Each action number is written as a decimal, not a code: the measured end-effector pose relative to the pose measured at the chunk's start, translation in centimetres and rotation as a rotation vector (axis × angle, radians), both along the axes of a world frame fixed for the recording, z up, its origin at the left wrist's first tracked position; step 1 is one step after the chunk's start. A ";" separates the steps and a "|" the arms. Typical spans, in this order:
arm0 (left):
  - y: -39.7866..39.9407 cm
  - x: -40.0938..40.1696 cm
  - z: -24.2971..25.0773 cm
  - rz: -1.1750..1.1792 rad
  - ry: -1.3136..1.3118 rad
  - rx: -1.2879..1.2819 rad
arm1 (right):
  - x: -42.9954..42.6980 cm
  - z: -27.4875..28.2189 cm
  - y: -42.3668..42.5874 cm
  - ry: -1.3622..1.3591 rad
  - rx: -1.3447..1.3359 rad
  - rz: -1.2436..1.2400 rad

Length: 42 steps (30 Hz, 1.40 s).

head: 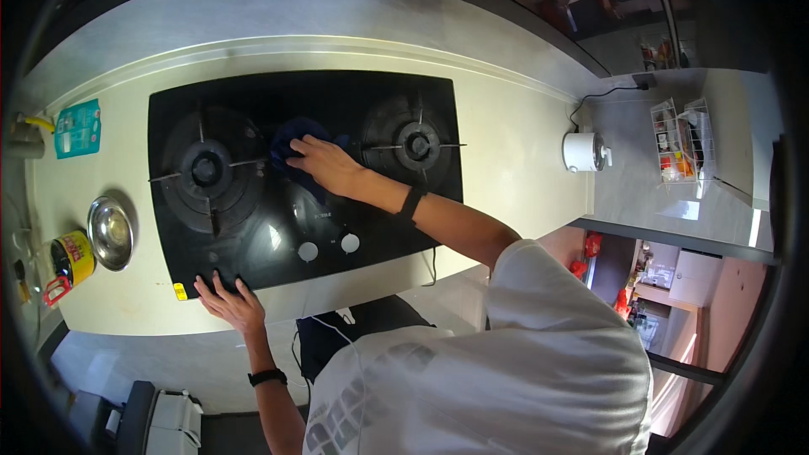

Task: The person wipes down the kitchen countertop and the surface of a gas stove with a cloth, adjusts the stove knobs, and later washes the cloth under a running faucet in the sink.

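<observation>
Between the two burners of a black glass gas hob (354, 90), my right hand (328, 165) presses on a dark blue cloth (298, 131). The cloth lies bunched under the palm and fingers. My left hand (232, 304) rests with spread fingers on the hob's front left edge, beside a yellow sticker (180, 291). The left burner (206, 169) and the right burner (418, 145) each carry metal pan supports. Two round pale knobs, a left knob (308, 251) and a right knob (350, 242), sit near the front of the glass.
Left of the hob stand a steel bowl (110, 233), a bottle with a yellow label and red cap (74, 258) and a teal packet (78, 129). A white electric pot (583, 151) with a cord is at the counter's right end. Dark cabinets (537, 19) hang above.
</observation>
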<state>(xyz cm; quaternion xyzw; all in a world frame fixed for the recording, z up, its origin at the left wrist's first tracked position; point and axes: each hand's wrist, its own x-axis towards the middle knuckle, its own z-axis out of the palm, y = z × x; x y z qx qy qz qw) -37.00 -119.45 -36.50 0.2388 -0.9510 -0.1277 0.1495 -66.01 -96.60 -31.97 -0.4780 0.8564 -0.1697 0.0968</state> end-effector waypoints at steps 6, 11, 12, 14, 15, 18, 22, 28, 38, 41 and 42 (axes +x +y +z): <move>-0.1 0.0 0.4 0.001 -0.040 -0.021 | -5.3 -1.7 -4.6 0.053 -0.178 -0.049; -0.1 -0.3 0.4 -0.008 0.009 -0.032 | -9.5 -3.0 -7.9 0.113 -0.307 0.011; -0.1 -0.4 0.5 -0.006 0.018 -0.022 | -9.6 -3.0 -8.1 0.113 -0.328 0.004; -0.1 -0.3 0.4 0.000 0.018 -0.008 | -9.6 -3.0 -7.3 0.073 -0.302 -0.015; -0.2 -0.1 0.3 0.007 0.019 -0.012 | -9.9 -3.2 -6.5 0.077 -0.299 -0.011; 0.1 -0.5 0.5 -0.008 0.015 -0.003 | -11.1 -4.2 -0.6 0.220 -0.334 -0.226; -0.1 -0.3 0.5 -0.008 0.023 -0.021 | -10.9 -1.0 6.2 0.080 -0.121 -0.510; 0.0 -0.2 0.4 -0.009 0.001 -0.020 | -11.2 -1.8 7.1 0.158 -0.147 -0.635; -0.2 0.3 0.3 0.022 -0.054 0.008 | -13.7 -2.5 -4.6 0.065 -0.257 -0.165; -0.1 -0.1 0.6 0.013 -0.069 0.016 | -14.4 -2.6 -8.4 0.095 -0.344 -0.056; -0.1 -0.2 0.8 0.012 -0.071 0.013 | -14.9 -2.6 -9.3 0.092 -0.351 -0.047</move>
